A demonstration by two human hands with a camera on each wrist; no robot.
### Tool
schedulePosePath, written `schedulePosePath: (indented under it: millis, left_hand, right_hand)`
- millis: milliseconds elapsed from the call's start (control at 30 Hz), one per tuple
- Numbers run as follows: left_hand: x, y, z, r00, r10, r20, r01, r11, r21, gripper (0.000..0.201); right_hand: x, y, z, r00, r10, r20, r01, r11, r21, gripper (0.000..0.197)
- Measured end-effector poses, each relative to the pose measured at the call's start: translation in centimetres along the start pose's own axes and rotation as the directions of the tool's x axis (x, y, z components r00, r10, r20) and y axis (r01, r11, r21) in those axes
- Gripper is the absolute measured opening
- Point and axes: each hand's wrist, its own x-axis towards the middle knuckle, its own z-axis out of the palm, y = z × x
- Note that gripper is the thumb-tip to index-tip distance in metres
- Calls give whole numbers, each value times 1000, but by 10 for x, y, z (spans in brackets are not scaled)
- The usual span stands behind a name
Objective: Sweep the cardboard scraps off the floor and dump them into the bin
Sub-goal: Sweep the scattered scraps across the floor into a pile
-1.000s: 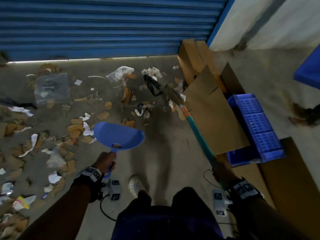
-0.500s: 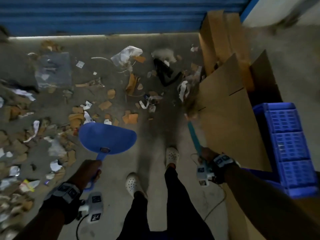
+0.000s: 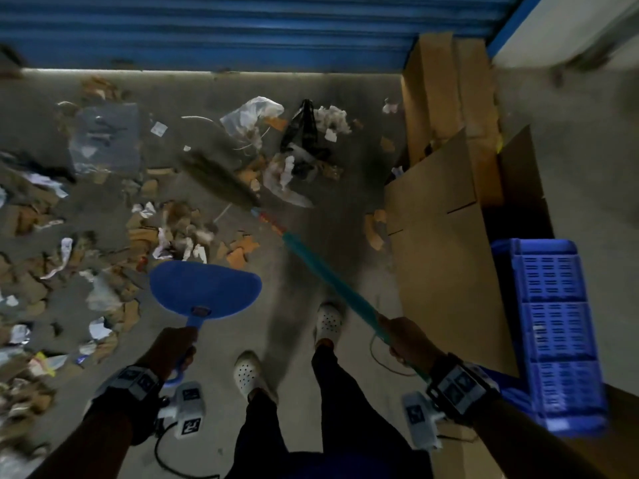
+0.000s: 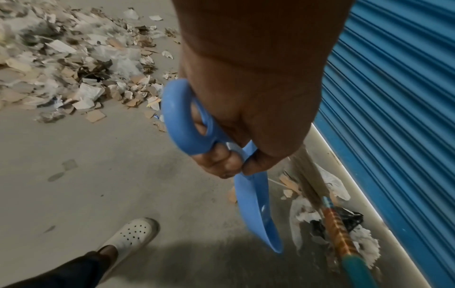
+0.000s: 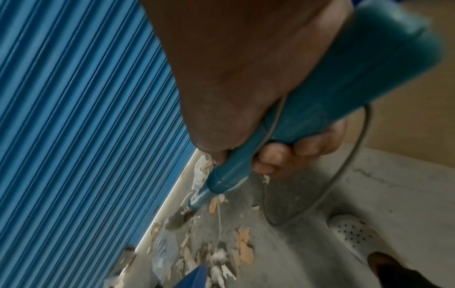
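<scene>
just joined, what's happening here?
A person is sweeping up a littered floor in front of a blue roller shutter. The right hand grips the teal handle of a broom, whose bristles are out among the cardboard scraps. The left hand holds a blue dustpan by its handle, raised above the floor and empty as far as the head view shows. Scraps and paper are spread widely, mostly to the left. A blue crate sits to the right beside flattened cardboard boxes.
</scene>
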Motion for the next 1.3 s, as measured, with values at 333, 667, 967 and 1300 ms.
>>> schedulePosePath:
  millis: [333, 667, 967, 1300]
  left_hand:
    - [9, 33, 58, 998, 35, 46, -36, 999, 14, 28]
    - [1, -36, 11, 1000, 9, 7, -9, 998, 59, 27]
    - [-9, -71, -62, 999, 38, -37, -37, 999, 35, 27]
    - [-5, -127, -117, 999, 33, -32, -35, 996, -85, 24]
  right_hand:
    - [43, 153, -41, 880, 463, -108, -402, 846, 349, 49]
    - [5, 8, 104, 945, 314, 95, -321, 943, 83, 38]
    - [-46, 22, 107, 997, 55, -47, -55, 998, 20, 47]
    - [-3, -3, 200, 974, 227, -16, -226, 973, 41, 37]
